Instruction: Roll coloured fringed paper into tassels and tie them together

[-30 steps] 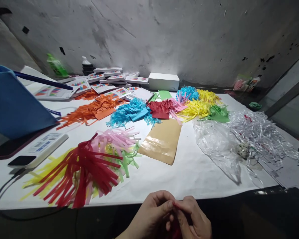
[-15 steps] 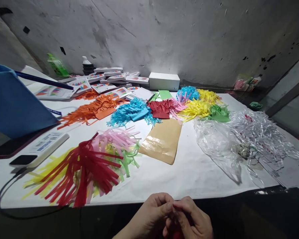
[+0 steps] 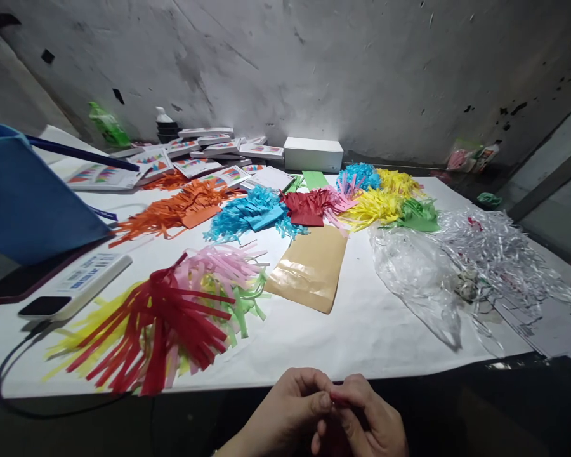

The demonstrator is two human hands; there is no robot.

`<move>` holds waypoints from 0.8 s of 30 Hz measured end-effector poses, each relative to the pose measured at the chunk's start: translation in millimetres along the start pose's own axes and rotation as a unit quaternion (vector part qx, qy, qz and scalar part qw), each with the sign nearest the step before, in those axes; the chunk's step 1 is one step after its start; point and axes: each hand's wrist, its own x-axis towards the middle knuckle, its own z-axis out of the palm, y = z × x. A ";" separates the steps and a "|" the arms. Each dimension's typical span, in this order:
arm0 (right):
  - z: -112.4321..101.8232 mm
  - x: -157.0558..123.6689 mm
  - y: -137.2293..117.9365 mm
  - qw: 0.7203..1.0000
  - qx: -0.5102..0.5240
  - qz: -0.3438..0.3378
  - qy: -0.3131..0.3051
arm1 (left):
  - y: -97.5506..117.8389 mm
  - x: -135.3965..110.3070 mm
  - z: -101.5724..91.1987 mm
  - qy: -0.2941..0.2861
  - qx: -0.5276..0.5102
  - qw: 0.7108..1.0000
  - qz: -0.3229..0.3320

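A: What does the red paper (image 3: 335,441) look like?
B: Deep red, thin and soft-looking, with only a little of it showing. One bit peeks out at the fingertips and a darker patch hangs in the shadow below. The rest is hidden, so I can't tell its full shape.

A: Where is it?
B: Between the left hand (image 3: 297,403) and the right hand (image 3: 374,416), just in front of the near edge of the bench (image 3: 361,349). The tips of both hands meet, each pinching the paper between thumb and forefinger.

A: Anything like it nearby?
B: A red tassel (image 3: 157,317) lies fanned out on the bench to the left, over yellow, pink and green strips.

A: What differs from a second ago?
B: Very little. The hands sit a touch lower, and the pinch is much the same. The tassel and the envelope (image 3: 309,270) haven't moved on the bench.

A: Any writing?
B: The white device (image 3: 76,289) at the left has a label (image 3: 88,270) with a barcode and bluish characters, too small to read. Its dark screen (image 3: 45,308) shows nothing legible. The flat boxes (image 3: 261,152) at the back carry printed pictures of coloured tassels, but I can't make out any words.

A: And brands?
B: None I can read. The bottle (image 3: 486,157) at the far right has a coloured label, but it's blurred.
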 end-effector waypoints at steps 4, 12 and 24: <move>0.8 -4.5 11.5 0.996 0.071 0.043 -0.022 | -0.6 -1.0 -0.5 -0.015 -0.024 0.999 -0.015; -3.8 -6.4 20.7 0.995 0.069 0.066 -0.040 | 0.1 -3.5 1.9 -0.008 0.020 1.000 0.003; -3.2 -6.0 16.1 0.999 -0.009 0.016 -0.032 | -4.5 -4.1 7.3 -0.018 0.057 0.997 0.054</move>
